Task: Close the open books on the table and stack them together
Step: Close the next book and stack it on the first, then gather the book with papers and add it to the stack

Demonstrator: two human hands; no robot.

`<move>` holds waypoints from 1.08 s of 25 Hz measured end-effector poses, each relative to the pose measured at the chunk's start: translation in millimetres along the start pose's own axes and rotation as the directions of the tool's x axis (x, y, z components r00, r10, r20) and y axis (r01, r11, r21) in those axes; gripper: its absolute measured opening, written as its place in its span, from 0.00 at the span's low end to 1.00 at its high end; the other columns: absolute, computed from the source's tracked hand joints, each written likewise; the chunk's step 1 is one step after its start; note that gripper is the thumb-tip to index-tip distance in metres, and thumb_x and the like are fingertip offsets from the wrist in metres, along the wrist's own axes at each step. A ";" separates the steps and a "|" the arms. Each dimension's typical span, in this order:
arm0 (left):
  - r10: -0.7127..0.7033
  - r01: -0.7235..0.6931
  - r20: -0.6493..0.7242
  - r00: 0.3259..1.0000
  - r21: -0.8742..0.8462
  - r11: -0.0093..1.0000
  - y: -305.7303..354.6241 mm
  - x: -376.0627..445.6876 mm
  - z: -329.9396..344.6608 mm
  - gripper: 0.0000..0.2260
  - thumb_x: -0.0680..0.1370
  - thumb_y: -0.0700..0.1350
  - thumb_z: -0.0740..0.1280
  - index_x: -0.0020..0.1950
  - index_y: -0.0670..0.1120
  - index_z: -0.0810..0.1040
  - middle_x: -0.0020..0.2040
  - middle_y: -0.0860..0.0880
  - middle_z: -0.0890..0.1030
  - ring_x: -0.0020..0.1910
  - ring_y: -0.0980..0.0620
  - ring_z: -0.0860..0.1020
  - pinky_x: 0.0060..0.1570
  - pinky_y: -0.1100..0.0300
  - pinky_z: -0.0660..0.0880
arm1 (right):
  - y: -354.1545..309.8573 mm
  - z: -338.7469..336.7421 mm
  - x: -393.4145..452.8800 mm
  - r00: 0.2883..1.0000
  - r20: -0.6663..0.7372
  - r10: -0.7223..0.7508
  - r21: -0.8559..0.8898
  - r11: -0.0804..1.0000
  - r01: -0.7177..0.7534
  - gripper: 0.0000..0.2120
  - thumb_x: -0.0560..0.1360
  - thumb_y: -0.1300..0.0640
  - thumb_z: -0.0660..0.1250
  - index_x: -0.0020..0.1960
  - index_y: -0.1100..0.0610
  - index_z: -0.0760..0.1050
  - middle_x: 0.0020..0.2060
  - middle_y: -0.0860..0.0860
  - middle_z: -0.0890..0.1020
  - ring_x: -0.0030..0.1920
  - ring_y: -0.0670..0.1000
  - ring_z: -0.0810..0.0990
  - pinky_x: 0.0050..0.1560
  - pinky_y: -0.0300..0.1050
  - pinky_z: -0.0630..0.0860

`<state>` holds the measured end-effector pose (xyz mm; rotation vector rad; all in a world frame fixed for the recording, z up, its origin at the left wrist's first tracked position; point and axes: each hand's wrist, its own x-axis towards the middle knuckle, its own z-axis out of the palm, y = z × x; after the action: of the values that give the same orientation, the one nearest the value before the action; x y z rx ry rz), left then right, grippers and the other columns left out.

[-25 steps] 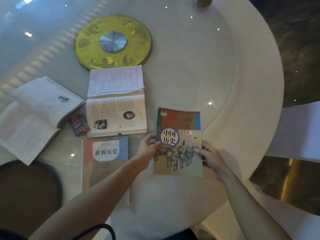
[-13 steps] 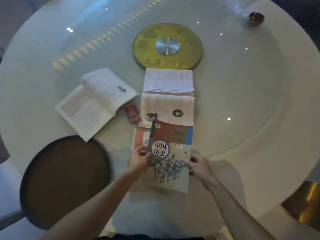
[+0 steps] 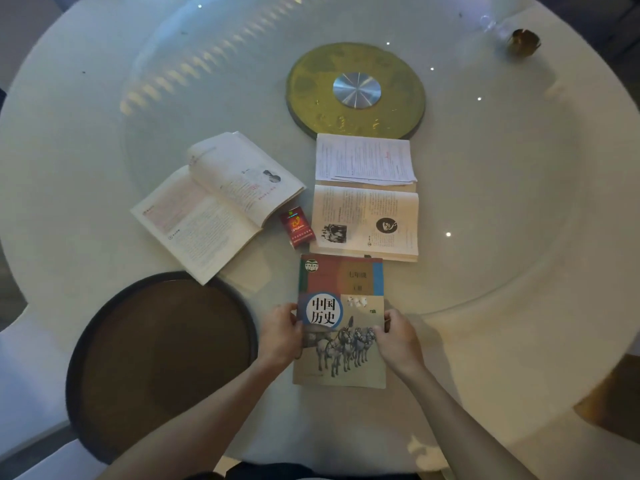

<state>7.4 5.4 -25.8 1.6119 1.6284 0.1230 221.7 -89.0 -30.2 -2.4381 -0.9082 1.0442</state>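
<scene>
A closed history book (image 3: 341, 306) with horses on its cover lies near the table's front edge, covering the other closed book almost entirely. My left hand (image 3: 281, 334) grips its left edge and my right hand (image 3: 398, 339) grips its right edge. Just behind it an open book (image 3: 365, 221) lies flat, with loose white papers (image 3: 363, 159) on its far page. A second open book (image 3: 216, 204) lies tilted to the left.
A red cigarette pack (image 3: 297, 227) lies between the two open books. A gold turntable disc (image 3: 355, 90) sits at the table's centre. A dark round stool (image 3: 162, 358) stands at the front left. A small brass object (image 3: 524, 41) is at the far right.
Both hands have carried the horse-cover book leftwards and set it on top of the other closed book, which is now hidden. The open books have not moved.
</scene>
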 end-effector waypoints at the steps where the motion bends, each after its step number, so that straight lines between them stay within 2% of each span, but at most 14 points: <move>1: 0.013 -0.013 0.008 1.000 0.008 1.000 -1.3 1.8 -0.5 0.12 0.78 0.41 0.68 0.60 0.43 0.82 0.48 0.47 0.82 0.43 0.52 0.80 0.37 0.63 0.74 | -0.2 2.0 -1.0 1.000 -0.013 -0.007 -0.035 0.999 0.006 0.04 0.79 0.58 0.66 0.53 0.55 0.73 0.45 0.50 0.80 0.42 0.51 0.80 0.36 0.48 0.73; 4: 0.050 -0.049 0.036 0.998 -0.018 0.999 -2.4 4.5 -1.4 0.12 0.79 0.44 0.69 0.62 0.44 0.82 0.52 0.48 0.78 0.45 0.51 0.81 0.38 0.63 0.78 | 1.8 5.6 -2.2 0.999 -0.043 0.005 -0.100 0.995 -0.009 0.06 0.79 0.57 0.68 0.50 0.54 0.71 0.40 0.48 0.77 0.38 0.49 0.76 0.33 0.47 0.69; 6: 0.087 -0.085 0.063 0.994 -0.030 0.996 -2.8 6.2 -0.7 0.11 0.80 0.45 0.69 0.61 0.45 0.83 0.52 0.48 0.78 0.47 0.51 0.82 0.44 0.54 0.83 | 3.2 6.5 -0.5 0.998 -0.055 0.032 -0.103 0.994 -0.038 0.06 0.79 0.58 0.68 0.49 0.55 0.70 0.37 0.48 0.75 0.35 0.48 0.73 0.32 0.46 0.69; 7: 0.088 -0.086 0.079 0.993 -0.032 0.996 -2.5 7.1 -1.4 0.11 0.80 0.45 0.68 0.60 0.45 0.84 0.51 0.49 0.78 0.47 0.51 0.82 0.45 0.53 0.84 | 3.6 6.6 0.3 0.998 -0.053 0.043 -0.102 0.994 -0.048 0.07 0.79 0.58 0.68 0.48 0.55 0.70 0.37 0.49 0.74 0.35 0.48 0.73 0.32 0.46 0.68; 9: 0.069 -0.071 0.108 0.992 0.010 0.997 -2.4 12.7 -5.4 0.10 0.80 0.48 0.67 0.57 0.47 0.84 0.51 0.49 0.80 0.45 0.53 0.82 0.41 0.56 0.83 | 3.6 5.2 2.0 0.998 -0.033 0.052 -0.103 0.993 -0.056 0.07 0.78 0.58 0.68 0.48 0.55 0.69 0.38 0.49 0.75 0.36 0.49 0.74 0.32 0.46 0.68; 11: 0.055 -0.065 0.105 0.993 0.097 0.993 1.1 22.5 -11.9 0.10 0.80 0.50 0.65 0.53 0.48 0.84 0.49 0.50 0.85 0.42 0.55 0.82 0.33 0.62 0.78 | 2.1 -0.6 5.7 0.998 -0.017 0.053 -0.090 0.994 -0.054 0.06 0.78 0.57 0.67 0.47 0.54 0.70 0.38 0.49 0.76 0.37 0.49 0.76 0.33 0.46 0.68; 13: 0.057 -0.063 0.064 0.996 0.087 0.994 14.2 38.1 -20.2 0.11 0.80 0.49 0.64 0.54 0.48 0.84 0.49 0.50 0.86 0.42 0.55 0.82 0.32 0.63 0.74 | -4.1 -13.7 16.1 0.998 -0.044 0.054 -0.056 0.997 -0.057 0.03 0.79 0.55 0.66 0.48 0.52 0.71 0.41 0.48 0.78 0.39 0.49 0.77 0.36 0.46 0.72; 15: 0.077 -0.077 0.052 0.996 -0.016 0.997 37.0 60.4 -29.0 0.11 0.80 0.47 0.66 0.58 0.45 0.83 0.51 0.47 0.87 0.44 0.53 0.83 0.37 0.61 0.78 | -15.8 -32.3 35.3 0.996 -0.072 0.049 -0.003 0.999 -0.050 0.02 0.79 0.55 0.65 0.52 0.51 0.73 0.45 0.48 0.81 0.45 0.49 0.79 0.43 0.47 0.75; 17: 0.120 -0.115 0.049 0.992 -0.107 0.988 64.1 84.5 -36.2 0.12 0.80 0.46 0.68 0.60 0.43 0.82 0.54 0.45 0.86 0.47 0.52 0.83 0.46 0.56 0.83 | -30.7 -53.1 59.0 0.995 -0.093 0.039 0.064 0.997 -0.033 0.03 0.80 0.54 0.66 0.53 0.51 0.75 0.48 0.48 0.81 0.47 0.49 0.80 0.46 0.46 0.75; 20: 0.166 -0.162 0.011 0.986 -0.148 0.976 104.8 121.1 -41.3 0.20 0.79 0.48 0.69 0.69 0.41 0.77 0.61 0.46 0.83 0.56 0.49 0.81 0.59 0.52 0.80 | -49.2 -82.3 101.6 0.990 -0.129 0.053 0.150 0.988 -0.033 0.02 0.78 0.53 0.68 0.49 0.49 0.75 0.49 0.48 0.82 0.44 0.47 0.79 0.38 0.39 0.71; 22: 0.143 -0.141 0.002 0.990 -0.173 0.975 128.1 143.7 -41.5 0.25 0.78 0.49 0.70 0.73 0.41 0.73 0.64 0.44 0.80 0.60 0.47 0.80 0.60 0.50 0.80 | -57.9 -96.9 128.2 0.989 -0.130 0.065 0.163 0.986 -0.044 0.07 0.78 0.52 0.70 0.53 0.52 0.75 0.52 0.50 0.81 0.47 0.50 0.79 0.38 0.39 0.71; 24: 0.115 -0.112 0.004 0.993 -0.216 0.970 146.9 163.3 -38.6 0.22 0.78 0.48 0.70 0.69 0.42 0.73 0.62 0.44 0.79 0.59 0.46 0.81 0.51 0.54 0.84 | -63.3 -106.8 151.6 0.991 -0.117 0.069 0.181 0.982 -0.047 0.16 0.77 0.50 0.71 0.61 0.56 0.75 0.56 0.52 0.80 0.53 0.52 0.78 0.42 0.42 0.74; 26: 0.065 -0.064 -0.001 0.998 -0.241 0.968 157.2 180.0 -33.3 0.15 0.78 0.46 0.70 0.62 0.43 0.73 0.58 0.45 0.79 0.55 0.46 0.83 0.38 0.65 0.83 | -65.4 -113.3 171.0 0.988 -0.118 0.102 0.214 0.974 -0.075 0.26 0.76 0.49 0.73 0.69 0.60 0.73 0.61 0.54 0.79 0.60 0.56 0.78 0.55 0.48 0.77; 27: 0.035 -0.030 0.014 0.999 -0.247 0.969 160.0 186.6 -30.2 0.14 0.78 0.45 0.70 0.61 0.43 0.73 0.57 0.45 0.79 0.54 0.46 0.83 0.36 0.65 0.82 | -64.6 -114.8 179.4 0.986 -0.116 0.121 0.229 0.969 -0.092 0.29 0.76 0.49 0.73 0.71 0.61 0.72 0.63 0.55 0.79 0.62 0.56 0.78 0.59 0.50 0.76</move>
<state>145.1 209.5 0.9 1.4449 1.5084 0.3151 373.3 72.9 -12.7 -2.3544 -0.5888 0.9549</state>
